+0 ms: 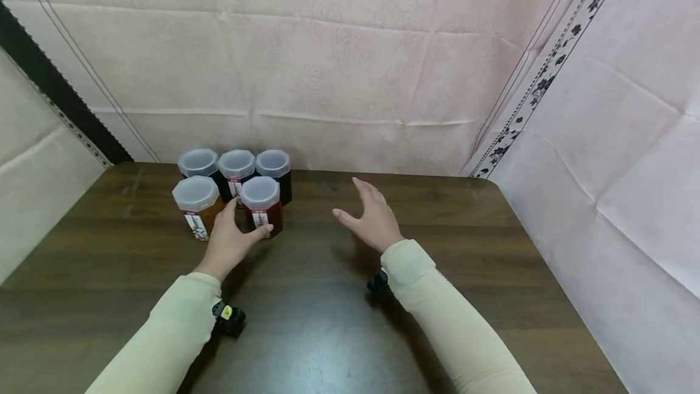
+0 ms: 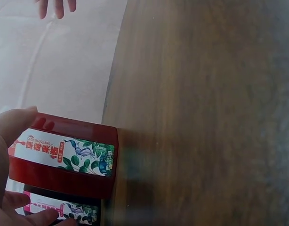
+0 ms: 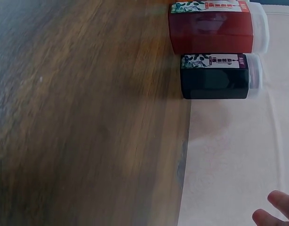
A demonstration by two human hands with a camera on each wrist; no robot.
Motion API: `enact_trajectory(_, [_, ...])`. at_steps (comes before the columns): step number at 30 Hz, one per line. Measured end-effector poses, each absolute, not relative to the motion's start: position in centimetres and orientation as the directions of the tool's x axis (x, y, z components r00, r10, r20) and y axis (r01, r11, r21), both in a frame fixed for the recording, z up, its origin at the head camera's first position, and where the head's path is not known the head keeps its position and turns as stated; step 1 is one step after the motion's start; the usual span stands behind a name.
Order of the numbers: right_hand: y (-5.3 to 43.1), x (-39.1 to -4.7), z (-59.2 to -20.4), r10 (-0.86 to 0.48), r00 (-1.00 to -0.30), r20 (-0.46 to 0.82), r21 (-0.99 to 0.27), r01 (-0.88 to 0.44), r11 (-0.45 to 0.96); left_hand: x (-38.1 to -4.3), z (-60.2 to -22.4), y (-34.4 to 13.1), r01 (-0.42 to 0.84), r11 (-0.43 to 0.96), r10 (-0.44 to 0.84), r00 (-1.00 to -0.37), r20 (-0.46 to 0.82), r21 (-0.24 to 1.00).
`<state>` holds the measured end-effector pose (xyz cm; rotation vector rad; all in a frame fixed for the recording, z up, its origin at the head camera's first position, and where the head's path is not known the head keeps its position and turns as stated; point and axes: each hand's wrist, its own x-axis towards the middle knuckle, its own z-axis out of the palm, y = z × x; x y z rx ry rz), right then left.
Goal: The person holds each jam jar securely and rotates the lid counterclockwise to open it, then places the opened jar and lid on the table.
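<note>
A red jar of strawberry jam (image 1: 264, 216) with a frosted lid stands at the front of a group of jam jars. My left hand (image 1: 228, 237) is spread about it, fingers at its left side and thumb at its front right; the left wrist view shows this thumb (image 2: 15, 123) by the red jar and the fingertips lower, overlapping a dark jar (image 2: 64, 207). To the left stands an orange-brown jar (image 1: 198, 208). My right hand (image 1: 374, 214) hovers over the table to the right of the jars, fingers spread, holding nothing.
Behind the front pair, three jars with darker contents, including a dark jar (image 1: 276, 175) on the right, stand near the table's far edge. A pale cloth (image 1: 328, 78) hangs behind the brown wooden table (image 1: 306, 321), with further cloth on both sides.
</note>
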<state>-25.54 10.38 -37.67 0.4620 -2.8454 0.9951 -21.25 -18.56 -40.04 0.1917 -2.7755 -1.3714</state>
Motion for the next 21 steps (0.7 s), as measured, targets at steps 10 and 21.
enact_trajectory(10, [9.2, -25.7, -37.7, -0.285, -0.944, 0.167, -0.598, -0.327, 0.732, -22.0, -40.5, -18.5, -0.103, 0.581, -0.142, -0.990, -0.024, 0.807])
enact_trajectory(21, [7.7, -25.8, -37.4, -0.312, -0.937, 0.158, -0.620, -0.340, 0.707, -22.6, -40.9, -18.6, -0.102, 0.570, -0.148, -0.989, -0.020, 0.815])
